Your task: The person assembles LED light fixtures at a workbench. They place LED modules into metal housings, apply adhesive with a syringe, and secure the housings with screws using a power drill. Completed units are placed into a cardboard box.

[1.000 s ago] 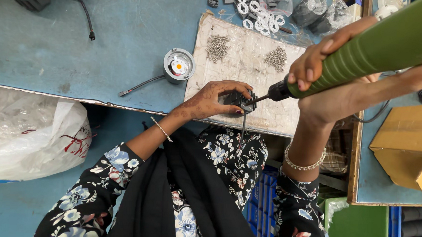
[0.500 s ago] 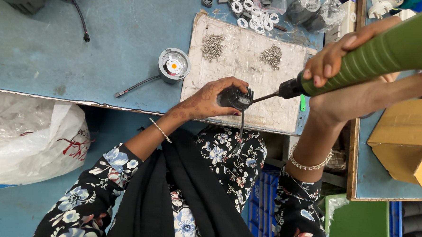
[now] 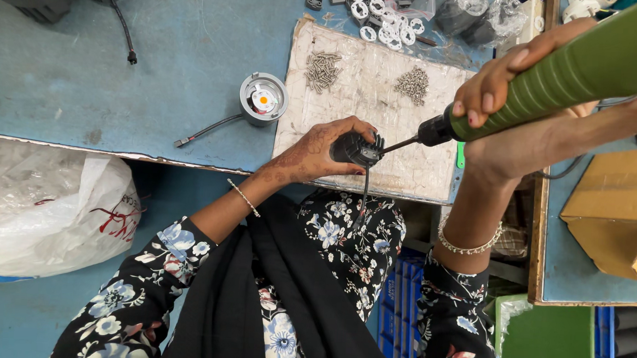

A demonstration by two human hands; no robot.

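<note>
My left hand [image 3: 318, 154] grips a small black finned lamp housing [image 3: 356, 148] at the near edge of a worn white board [image 3: 365, 102]. A thin black cable hangs down from the housing. My right hand [image 3: 512, 87] is wrapped around a green electric screwdriver [image 3: 574, 72]. Its dark metal bit [image 3: 400, 144] points left and touches the housing.
Two piles of screws [image 3: 324, 70] lie on the board, with white rings [image 3: 379, 20] and plastic bags behind. A round lamp [image 3: 262, 98] with a cable sits on the blue table [image 3: 159, 65]. A cardboard box [image 3: 614, 210] is at right, a plastic bag [image 3: 42, 203] at lower left.
The screwdriver and my right hand have shifted slightly up and right in view. My left hand keeps holding the housing against the bit.
</note>
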